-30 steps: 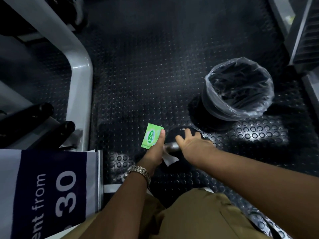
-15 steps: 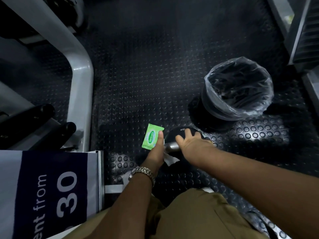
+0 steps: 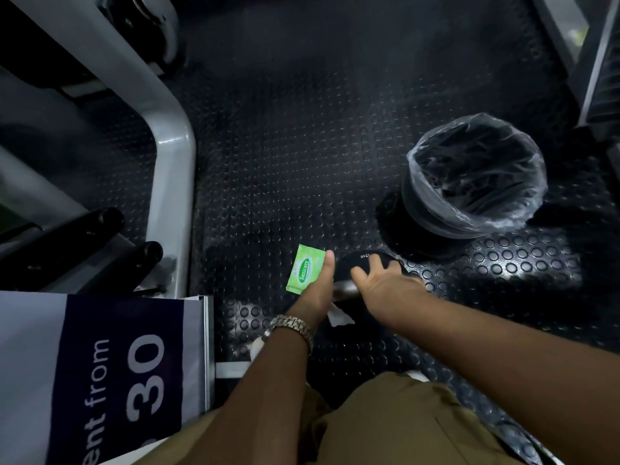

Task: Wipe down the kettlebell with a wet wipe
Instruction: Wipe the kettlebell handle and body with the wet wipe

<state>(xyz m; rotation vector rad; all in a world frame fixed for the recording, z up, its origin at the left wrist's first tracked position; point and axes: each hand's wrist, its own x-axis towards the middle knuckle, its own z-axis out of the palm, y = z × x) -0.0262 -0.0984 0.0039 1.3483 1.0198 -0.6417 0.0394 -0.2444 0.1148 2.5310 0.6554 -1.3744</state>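
As right hand (image 3: 385, 287) covers kettlebell (image 3: 349, 266), left hand (image 3: 315, 292) pinches sachet (image 3: 303, 270), bin (image 3: 432, 220) beyond.

a gym floor, and the kit gives it away.
black studded rubber matting (image 3: 302, 146) covers all the ground in view, a grey steel machine frame (image 3: 174, 162) curves down on the left with black padded bars (image 3: 100, 223) poking out beside it, a kettlebell (image 3: 349, 263) sits on the mat, a plastic-lined bin (image 3: 476, 176) stands near it, and there's a printed banner (image 3: 117, 364) reading "30" at lower left.
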